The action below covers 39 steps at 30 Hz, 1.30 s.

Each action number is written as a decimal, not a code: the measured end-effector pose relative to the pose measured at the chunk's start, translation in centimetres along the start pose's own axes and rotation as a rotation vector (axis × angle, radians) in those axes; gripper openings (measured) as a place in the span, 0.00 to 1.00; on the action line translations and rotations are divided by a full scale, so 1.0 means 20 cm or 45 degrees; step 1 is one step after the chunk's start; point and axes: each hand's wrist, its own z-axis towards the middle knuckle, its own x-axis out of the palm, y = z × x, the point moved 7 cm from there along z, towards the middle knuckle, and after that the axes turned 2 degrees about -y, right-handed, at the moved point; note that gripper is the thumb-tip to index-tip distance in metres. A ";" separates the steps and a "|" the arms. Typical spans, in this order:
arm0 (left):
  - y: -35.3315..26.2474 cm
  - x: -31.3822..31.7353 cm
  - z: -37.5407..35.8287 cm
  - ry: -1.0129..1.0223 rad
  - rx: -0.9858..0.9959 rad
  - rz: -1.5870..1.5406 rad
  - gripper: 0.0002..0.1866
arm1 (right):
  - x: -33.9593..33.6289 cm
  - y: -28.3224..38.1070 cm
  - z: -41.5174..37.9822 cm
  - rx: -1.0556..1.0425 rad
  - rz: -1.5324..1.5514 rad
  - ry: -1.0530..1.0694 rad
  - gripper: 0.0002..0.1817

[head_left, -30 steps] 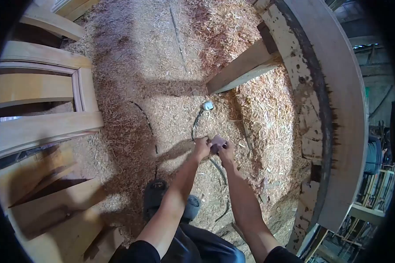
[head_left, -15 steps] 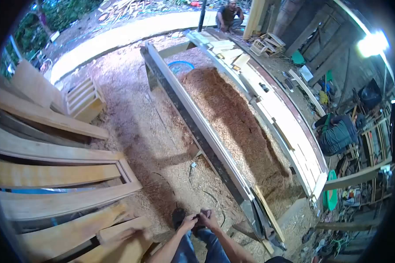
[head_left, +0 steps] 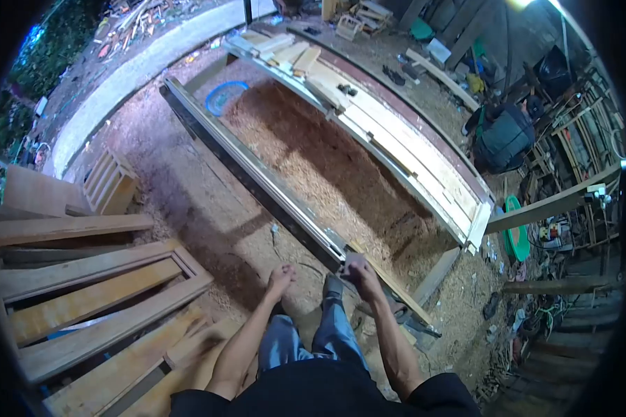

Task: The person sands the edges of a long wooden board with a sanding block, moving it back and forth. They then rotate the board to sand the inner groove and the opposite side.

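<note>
My right hand (head_left: 366,276) is closed around a small flat grey-brown piece of sandpaper (head_left: 355,260), which stands up past the fingers. That hand overlaps the near end of a long narrow beam (head_left: 257,186) in this view. My left hand (head_left: 281,279) is out to the left of it, above the dusty floor, fingers curled in and nothing visible in them. Between the two hands is my shoe (head_left: 333,286). A pale wooden frame (head_left: 195,279) lies to the left of my left hand.
Boards (head_left: 396,139) cover the long bench beyond a sawdust heap (head_left: 313,156). A slatted wooden piece (head_left: 111,182) and planks (head_left: 69,226) are at the left. A person (head_left: 502,135) crouches at the right, near a green basin (head_left: 515,229). A blue hoop (head_left: 225,97) lies farther back.
My hands, together before, have come apart: the right moved up and right with the sandpaper, the left up and left. The view has shifted down and turned toward the right.
</note>
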 end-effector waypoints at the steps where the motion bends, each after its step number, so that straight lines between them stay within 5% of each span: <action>1: 0.00 0.06 0.05 -0.054 0.038 0.058 0.21 | -0.07 0.01 0.05 0.020 0.018 -0.023 0.21; 6: 0.03 0.42 0.38 -0.308 0.185 0.223 0.41 | -0.17 0.11 0.34 0.109 -0.007 0.004 0.23; 10: -0.17 0.53 0.43 -0.596 0.262 0.287 0.46 | -0.15 0.10 0.58 0.174 -0.508 0.187 0.24; 14: -0.24 0.38 0.59 -0.819 0.471 0.240 0.46 | -0.11 0.07 0.81 -0.214 -1.044 0.171 0.29; 19: -0.48 0.17 0.83 -0.823 0.527 0.376 0.48 | 0.13 0.08 0.85 -0.230 -1.361 0.375 0.22; 27: -0.96 -0.29 1.36 -1.139 0.518 0.346 0.39 | 0.22 0.06 0.71 -0.516 -1.466 0.440 0.22; 39: -0.99 -0.30 1.34 -1.170 0.720 0.389 0.30 | 0.16 0.00 0.74 -0.261 -1.337 0.339 0.25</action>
